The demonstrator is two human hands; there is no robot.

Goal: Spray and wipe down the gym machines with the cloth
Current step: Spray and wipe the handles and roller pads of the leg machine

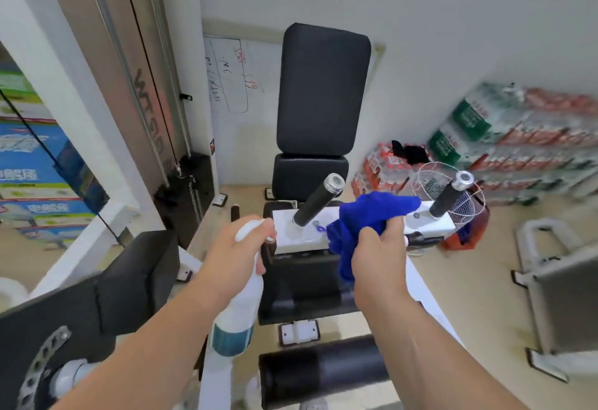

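Left hand (238, 249): gripped white spray bottle (238, 312), nozzle toward machine's white crossbar (304, 239).
Right hand (377, 257): fingers curled round bunched blue cloth (365, 218), over the crossbar; contact unclear.
Crossbar: directly ahead, long axis left-right; right hand judged nearer.

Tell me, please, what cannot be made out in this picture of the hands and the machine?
- Head view: the trigger of the spray bottle, covered by the left hand.
- Head view: the writing on the whiteboard, too small and blurred to read.
- Head view: the middle of the white bar, hidden behind the cloth in the right hand.
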